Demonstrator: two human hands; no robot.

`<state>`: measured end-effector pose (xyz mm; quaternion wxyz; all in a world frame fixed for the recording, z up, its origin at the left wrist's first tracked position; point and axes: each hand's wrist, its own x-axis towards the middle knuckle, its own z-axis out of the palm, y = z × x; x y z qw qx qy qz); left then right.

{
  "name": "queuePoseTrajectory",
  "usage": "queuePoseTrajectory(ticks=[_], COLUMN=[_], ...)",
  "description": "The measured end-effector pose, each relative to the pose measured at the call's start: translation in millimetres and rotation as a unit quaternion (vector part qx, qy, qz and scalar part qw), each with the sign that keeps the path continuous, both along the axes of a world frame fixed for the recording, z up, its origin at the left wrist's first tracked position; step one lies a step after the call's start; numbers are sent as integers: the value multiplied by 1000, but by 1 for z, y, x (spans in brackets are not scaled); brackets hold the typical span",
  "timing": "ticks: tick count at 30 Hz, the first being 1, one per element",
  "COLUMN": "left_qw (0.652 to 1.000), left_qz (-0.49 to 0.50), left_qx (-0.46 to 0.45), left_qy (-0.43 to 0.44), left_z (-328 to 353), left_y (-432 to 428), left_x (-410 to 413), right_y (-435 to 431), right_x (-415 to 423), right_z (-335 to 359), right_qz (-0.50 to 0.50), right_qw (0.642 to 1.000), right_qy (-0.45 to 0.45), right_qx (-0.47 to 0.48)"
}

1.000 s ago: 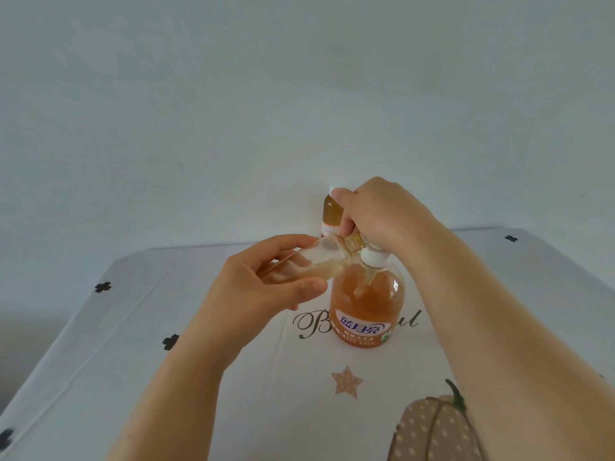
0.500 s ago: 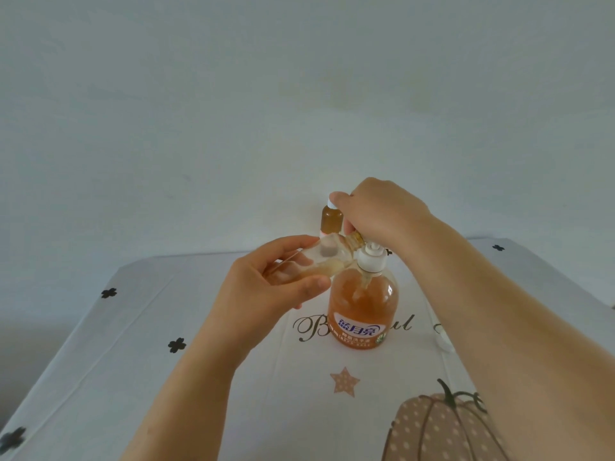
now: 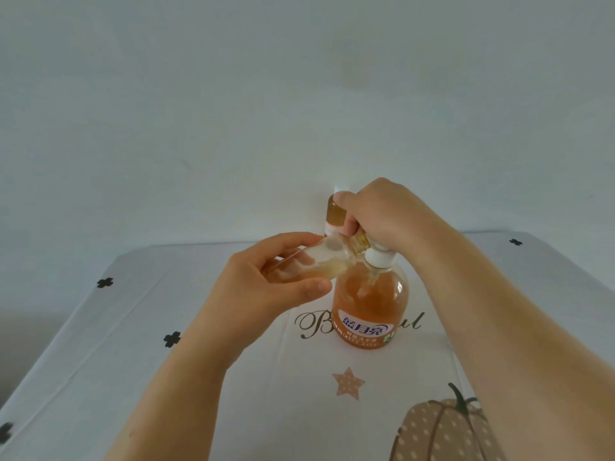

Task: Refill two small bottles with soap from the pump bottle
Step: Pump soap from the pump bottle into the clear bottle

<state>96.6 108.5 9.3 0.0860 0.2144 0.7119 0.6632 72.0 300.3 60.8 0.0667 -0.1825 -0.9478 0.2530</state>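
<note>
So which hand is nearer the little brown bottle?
Right. The right hand grips the pump bottle on top, just in front of the little brown bottle; the left hand holds the clear bottle lower left.

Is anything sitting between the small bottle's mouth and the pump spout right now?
Nothing visible. The left hand holds the small bottle tilted, its mouth at the spout of the pump bottle, just under the right hand gripping the pump. That hand hides the exact joint.

Both forearms reach in from the bottom edge, meeting mid-frame. Left hand (image 3: 266, 284) pinches a small bottle (image 3: 319, 261) between thumb and fingers; right hand (image 3: 389, 217) is curled knuckles-up over the pump top (image 3: 379, 258).
</note>
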Motion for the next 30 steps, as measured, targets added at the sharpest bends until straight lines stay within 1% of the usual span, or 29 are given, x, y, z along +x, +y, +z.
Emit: queuePoseTrajectory(ticks=[7, 12, 17, 19, 27, 30], left_qw=[1000, 1000, 1000, 1000, 1000, 1000], left_qz=[7, 15, 22, 21, -5, -14], left_qx=[-4, 10, 14, 14, 0, -15], left_qy=[5, 5, 17, 15, -8, -24], left_z=[2, 5, 8, 8, 5, 6], left_y=[0, 0, 2, 1, -2, -4], left_x=[3, 6, 11, 10, 5, 3], right_y=[-3, -6, -4, -5, -6, -5], right_x=[6, 10, 16, 17, 11, 9], right_z=[3, 13, 22, 21, 18, 11], right_qz=[-5, -19, -22, -23, -18, -12], right_qw=[1000, 999, 998, 998, 1000, 1000], right_qy=[17, 30, 56, 53, 12, 21], right_qx=[8, 25, -6, -23, -17, -3])
